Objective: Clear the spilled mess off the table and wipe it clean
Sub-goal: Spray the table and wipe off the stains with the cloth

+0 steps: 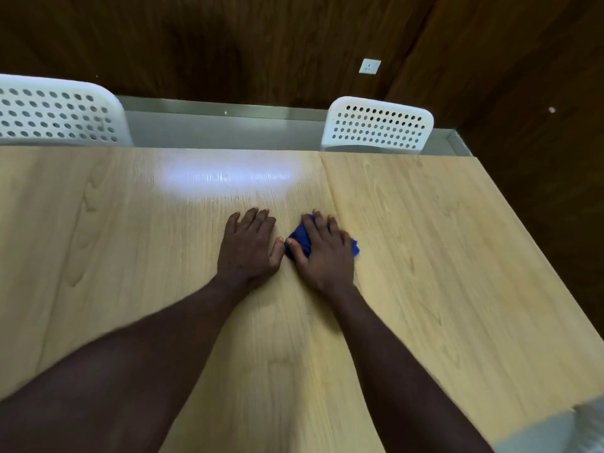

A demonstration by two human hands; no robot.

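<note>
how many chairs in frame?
2. The left chair stands at the far edge of the table, cut off by the frame. The right chair stands at the same edge, right of centre. Others may sit out of view.

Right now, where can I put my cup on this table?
Bare table lies left of the left hand, toward the left chair; right of the right hand, out to the edge; and beyond both hands, up to the right chair. Crowded only in the middle, where the hands sit close and the right presses the blue cloth.
</note>
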